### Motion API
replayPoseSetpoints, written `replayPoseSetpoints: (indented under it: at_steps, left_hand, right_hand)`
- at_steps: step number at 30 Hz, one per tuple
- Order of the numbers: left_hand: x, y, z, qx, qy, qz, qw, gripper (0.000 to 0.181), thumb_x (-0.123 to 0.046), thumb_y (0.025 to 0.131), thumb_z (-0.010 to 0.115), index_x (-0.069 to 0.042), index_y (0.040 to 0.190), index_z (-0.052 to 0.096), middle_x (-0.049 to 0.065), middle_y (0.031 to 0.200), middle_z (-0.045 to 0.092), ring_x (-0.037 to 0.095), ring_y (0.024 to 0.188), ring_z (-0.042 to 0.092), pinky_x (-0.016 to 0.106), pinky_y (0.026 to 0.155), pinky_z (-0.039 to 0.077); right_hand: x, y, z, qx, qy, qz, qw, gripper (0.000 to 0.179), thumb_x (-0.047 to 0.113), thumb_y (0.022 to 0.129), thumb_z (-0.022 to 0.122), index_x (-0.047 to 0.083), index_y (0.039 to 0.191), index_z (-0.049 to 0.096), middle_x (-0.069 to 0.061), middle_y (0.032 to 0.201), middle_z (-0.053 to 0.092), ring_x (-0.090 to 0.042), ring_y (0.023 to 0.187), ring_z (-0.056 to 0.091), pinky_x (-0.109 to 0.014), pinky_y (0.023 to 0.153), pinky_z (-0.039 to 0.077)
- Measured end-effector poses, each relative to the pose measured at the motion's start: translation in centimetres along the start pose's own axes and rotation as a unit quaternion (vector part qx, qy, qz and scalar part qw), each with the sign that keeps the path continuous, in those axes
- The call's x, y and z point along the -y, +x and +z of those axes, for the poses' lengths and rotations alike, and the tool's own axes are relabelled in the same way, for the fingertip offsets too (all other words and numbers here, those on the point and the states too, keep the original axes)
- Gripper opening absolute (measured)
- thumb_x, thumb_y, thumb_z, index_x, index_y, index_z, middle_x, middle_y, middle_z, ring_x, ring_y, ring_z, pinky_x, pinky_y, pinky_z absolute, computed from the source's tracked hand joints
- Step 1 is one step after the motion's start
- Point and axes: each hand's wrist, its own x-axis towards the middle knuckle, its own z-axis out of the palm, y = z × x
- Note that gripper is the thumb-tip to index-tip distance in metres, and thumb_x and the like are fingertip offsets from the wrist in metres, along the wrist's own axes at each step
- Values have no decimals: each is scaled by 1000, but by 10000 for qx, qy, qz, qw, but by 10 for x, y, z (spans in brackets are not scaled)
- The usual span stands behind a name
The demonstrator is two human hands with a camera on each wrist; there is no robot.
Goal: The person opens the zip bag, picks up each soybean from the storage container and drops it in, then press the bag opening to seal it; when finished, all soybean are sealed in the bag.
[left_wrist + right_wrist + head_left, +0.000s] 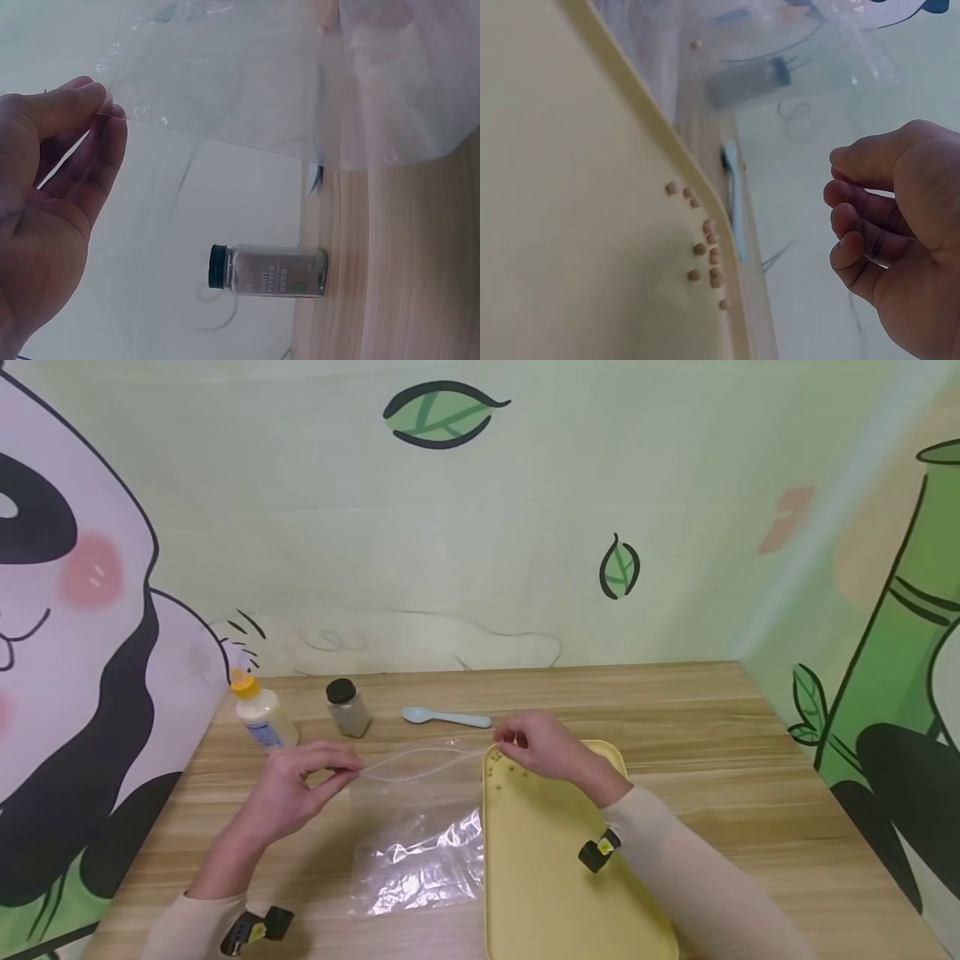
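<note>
So the left hand [288, 789] sits lower left of centre, thumb and fingers pinching one corner of the clear plastic bag [420, 843]. The right hand [543, 750] is just right of centre and pinches the opposite corner, right over the top-left corner of the yellow tray [555, 893], where the little pellets [497, 767] sit. The bag's mouth stretches left-right between both hands, the rest lying down-frame on the table [750, 793]. Neither hand is nearer; both hold it.
</note>
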Motion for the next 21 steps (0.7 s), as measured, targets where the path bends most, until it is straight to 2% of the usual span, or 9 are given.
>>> replayPoseSetpoints:
  at_steps: [9, 15, 21]
  left_hand:
    - [0, -1, -1, -34, 9, 43, 10000, 34, 15, 67, 80, -13, 87, 75, 0, 91, 75, 14, 84, 69, 9, 78, 55]
    - [-1, -1, -2, -70, -23, 46, 10000, 31, 15, 67, 80, -10, 85, 75, 0, 90, 75, 14, 84, 69, 9, 79, 54]
    - [0, -2, -2, -90, -79, 72, 9999, 33, 15, 67, 80, -11, 86, 75, 0, 90, 74, 13, 83, 69, 9, 78, 55]
  right_hand:
    - [-19, -5, 13, 59, -221, 138, 9996, 9, 11, 90, 67, 6, 95, 72, 3, 79, 66, -5, 67, 54, -17, 59, 49]
    - [-25, -7, 16, 145, -467, 217, 9986, 6, 12, 89, 68, 9, 92, 72, 3, 80, 67, -5, 69, 55, -16, 62, 49]
    - [-28, -9, 18, 195, -481, 186, 9985, 8, 9, 87, 69, 5, 93, 73, 0, 82, 70, -6, 72, 60, -16, 64, 52]
